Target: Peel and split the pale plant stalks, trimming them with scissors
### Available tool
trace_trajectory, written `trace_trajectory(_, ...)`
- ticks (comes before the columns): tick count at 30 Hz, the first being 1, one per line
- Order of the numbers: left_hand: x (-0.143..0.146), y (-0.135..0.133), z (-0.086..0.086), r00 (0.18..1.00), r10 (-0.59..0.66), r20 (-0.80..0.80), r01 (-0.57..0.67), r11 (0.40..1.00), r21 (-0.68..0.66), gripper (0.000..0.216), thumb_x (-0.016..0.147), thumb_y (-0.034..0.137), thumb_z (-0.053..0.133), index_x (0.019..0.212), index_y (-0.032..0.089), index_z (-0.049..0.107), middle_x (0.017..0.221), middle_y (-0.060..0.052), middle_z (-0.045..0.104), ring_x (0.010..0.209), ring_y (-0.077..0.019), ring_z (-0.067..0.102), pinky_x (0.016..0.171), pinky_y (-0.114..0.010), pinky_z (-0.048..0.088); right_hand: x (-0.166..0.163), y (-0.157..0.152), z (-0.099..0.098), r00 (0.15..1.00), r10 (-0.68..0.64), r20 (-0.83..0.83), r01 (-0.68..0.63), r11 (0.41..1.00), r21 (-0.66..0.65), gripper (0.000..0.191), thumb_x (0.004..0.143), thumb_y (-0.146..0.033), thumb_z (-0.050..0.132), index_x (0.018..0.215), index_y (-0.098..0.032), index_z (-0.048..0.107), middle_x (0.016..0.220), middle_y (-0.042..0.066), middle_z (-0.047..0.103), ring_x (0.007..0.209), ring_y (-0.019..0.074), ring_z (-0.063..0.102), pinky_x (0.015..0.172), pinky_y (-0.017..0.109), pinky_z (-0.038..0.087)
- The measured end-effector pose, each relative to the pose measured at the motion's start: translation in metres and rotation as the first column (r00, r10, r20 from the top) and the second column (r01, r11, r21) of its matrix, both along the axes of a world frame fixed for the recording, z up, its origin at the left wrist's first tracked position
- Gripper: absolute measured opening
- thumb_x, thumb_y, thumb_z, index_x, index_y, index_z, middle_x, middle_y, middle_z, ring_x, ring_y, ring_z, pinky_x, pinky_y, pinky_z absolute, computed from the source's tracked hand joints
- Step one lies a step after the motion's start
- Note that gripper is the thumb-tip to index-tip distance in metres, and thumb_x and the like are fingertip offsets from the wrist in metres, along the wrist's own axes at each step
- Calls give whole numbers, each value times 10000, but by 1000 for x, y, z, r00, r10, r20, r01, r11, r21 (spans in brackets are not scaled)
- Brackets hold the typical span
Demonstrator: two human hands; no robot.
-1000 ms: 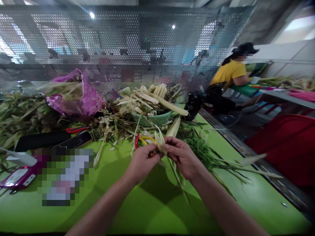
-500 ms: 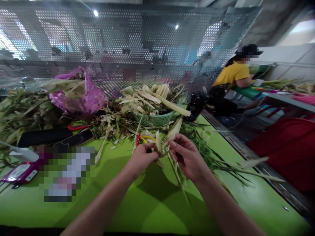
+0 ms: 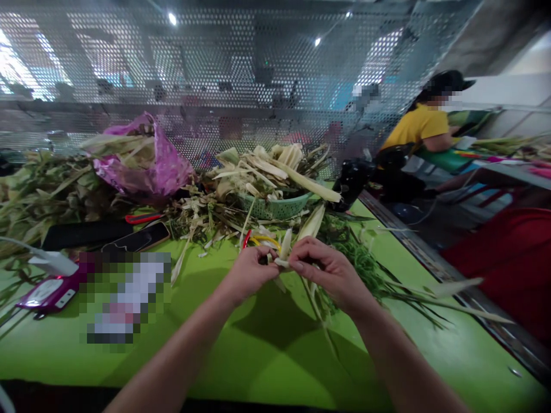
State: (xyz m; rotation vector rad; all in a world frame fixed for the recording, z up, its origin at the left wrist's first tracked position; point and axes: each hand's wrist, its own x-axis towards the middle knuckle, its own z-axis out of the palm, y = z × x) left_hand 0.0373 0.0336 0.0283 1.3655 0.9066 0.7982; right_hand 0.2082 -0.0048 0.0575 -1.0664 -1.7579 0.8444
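Head view: pale husk point(image 3: 286, 244) between left fingers point(image 3: 264, 272) and right fingers point(image 3: 310, 272); both seemingly pinching it.

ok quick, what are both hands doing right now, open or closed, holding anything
Left hand: closed, pinching the pale husk piece.
Right hand: closed, pinching at the same pale husk piece from the other side.

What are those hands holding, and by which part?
The left hand and right hand pinch a pale husk-like piece near its lower end; its tip points up.
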Motion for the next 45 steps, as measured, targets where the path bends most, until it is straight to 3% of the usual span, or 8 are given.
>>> trace_trajectory(3, -3, -1, 0, 993, 18, -113, 3, 984, 176, 92, 661, 164, 562, 749, 144, 581, 626, 36, 494, 564, -80, 399, 537, -210, 309, -2, 0, 0, 993, -31, 114, 28, 999, 26, 122, 867, -258, 577, 784, -200, 645, 853, 24, 531, 814, 156, 534, 770, 295, 405)
trace_trajectory(6, -6, -3, 4, 980, 36, -194, 37, 931, 363, 133, 690, 149, 511, 767, 152, 619, 690, 10, 567, 646, -110, 481, 597, -219, 365, -3, 0, -2, 985, -65, 160, 57, 997, 56, 122, 872, -238, 562, 777, -195, 625, 890, 30, 513, 852, 162, 528, 791, 296, 401)
trace_trajectory(11, -7, -5, 6, 970, 55, -235, 60, 889, 454, 149, 719, 163, 495, 772, 160, 634, 737, -5, 627, 710, -134, 543, 655, -228, 412, -1, 1, -2, 975, -105, 194, 93, 993, 69, 137, 866, -215, 554, 743, -188, 609, 890, 33, 506, 836, 165, 522, 770, 297, 406)
trace_trajectory(17, -8, -5, 3, 967, 21, -254, 87, 909, 407, 149, 713, 190, 505, 791, 162, 629, 695, 8, 601, 626, -116, 497, 594, -218, 385, 0, 3, -2, 990, -34, 138, 31, 999, 27, 129, 870, -274, 560, 798, -201, 639, 918, 38, 522, 876, 179, 534, 809, 314, 420)
trace_trajectory(24, -11, -4, 4, 953, -2, -302, 134, 900, 415, 107, 704, 199, 514, 733, 158, 609, 610, 25, 532, 547, -99, 429, 528, -218, 318, -2, 4, -3, 986, -58, 156, 53, 998, 39, 173, 855, -303, 590, 729, -189, 622, 857, 33, 535, 814, 168, 539, 747, 294, 428)
trace_trajectory(33, -9, -5, 4, 922, 1, -388, 193, 867, 460, 81, 698, 221, 511, 628, 182, 525, 577, 36, 437, 560, -103, 389, 519, -227, 242, -12, -3, -7, 952, -208, 223, 153, 959, 240, 43, 829, -203, 618, 796, -204, 645, 824, 39, 569, 777, 175, 563, 707, 302, 449)
trace_trajectory(38, -8, -5, 3, 912, 18, -411, 190, 866, 461, 90, 696, 228, 522, 618, 183, 522, 569, 33, 425, 549, -102, 368, 512, -230, 232, -16, -4, -11, 937, -241, 255, 167, 946, 278, 60, 831, -214, 615, 789, -218, 657, 817, 45, 593, 753, 183, 581, 672, 307, 466)
trace_trajectory(45, -7, -4, -4, 934, 45, -354, 117, 898, 424, 98, 711, 230, 536, 681, 170, 609, 601, 17, 502, 575, -109, 426, 524, -215, 294, -11, -6, -5, 956, -115, 268, 46, 967, 249, 221, 879, -177, 517, 1015, -251, 675, 962, 66, 624, 896, 200, 598, 784, 333, 484)
